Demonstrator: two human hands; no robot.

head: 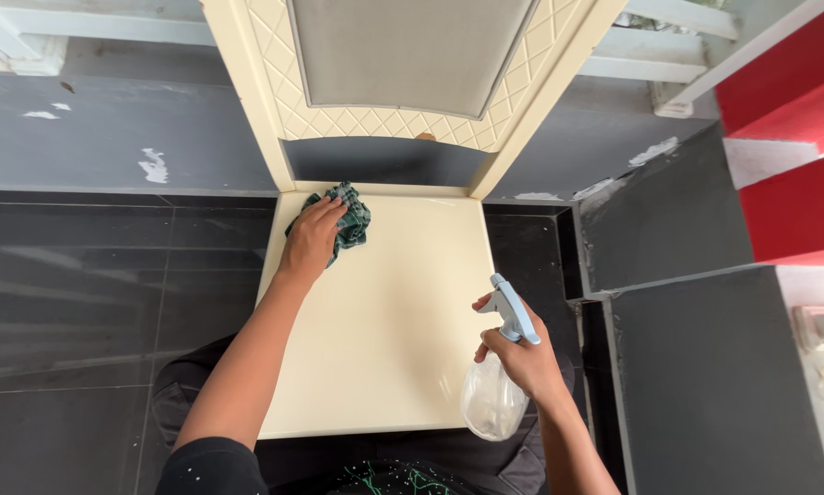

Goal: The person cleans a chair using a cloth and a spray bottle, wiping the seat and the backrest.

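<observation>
Left hand [313,240] pressing crumpled green checked cloth [348,218] on glossy cream chair seat [384,312], right hand [522,357] gripping clear spray bottle [494,390]

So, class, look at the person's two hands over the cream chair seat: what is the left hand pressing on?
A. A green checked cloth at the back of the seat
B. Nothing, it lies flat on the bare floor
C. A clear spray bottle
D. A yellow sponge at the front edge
A: the left hand rests on the green checked cloth near the seat's back edge, while the right hand holds the spray bottle.
</observation>
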